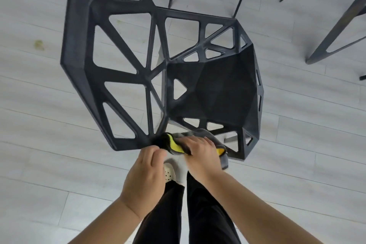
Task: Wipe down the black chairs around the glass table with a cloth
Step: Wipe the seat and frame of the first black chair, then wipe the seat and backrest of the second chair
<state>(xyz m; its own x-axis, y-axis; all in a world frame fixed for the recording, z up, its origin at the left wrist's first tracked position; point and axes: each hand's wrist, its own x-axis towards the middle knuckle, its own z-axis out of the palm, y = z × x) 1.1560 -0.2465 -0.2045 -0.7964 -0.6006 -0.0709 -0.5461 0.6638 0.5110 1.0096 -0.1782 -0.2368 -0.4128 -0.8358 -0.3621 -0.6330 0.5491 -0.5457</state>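
Observation:
A black chair point(138, 77) with triangular cut-outs fills the middle of the head view, seen from above, its backrest to the left and its solid seat to the right. A grey and yellow cloth point(174, 140) lies bunched over the chair's near edge. My right hand point(200, 150) lies on top of the cloth, fingers spread over it and pressing it against the frame. My left hand point(148, 166) sits just left of it, fingers curled at the chair's near rim beside the cloth's dark end.
Pale wooden floorboards point(49, 164) lie all around. Dark slanted legs of another piece of furniture point(336, 25) reach in at the top right. My legs in black trousers and a white perforated shoe point(169, 172) stand directly below the chair's near edge.

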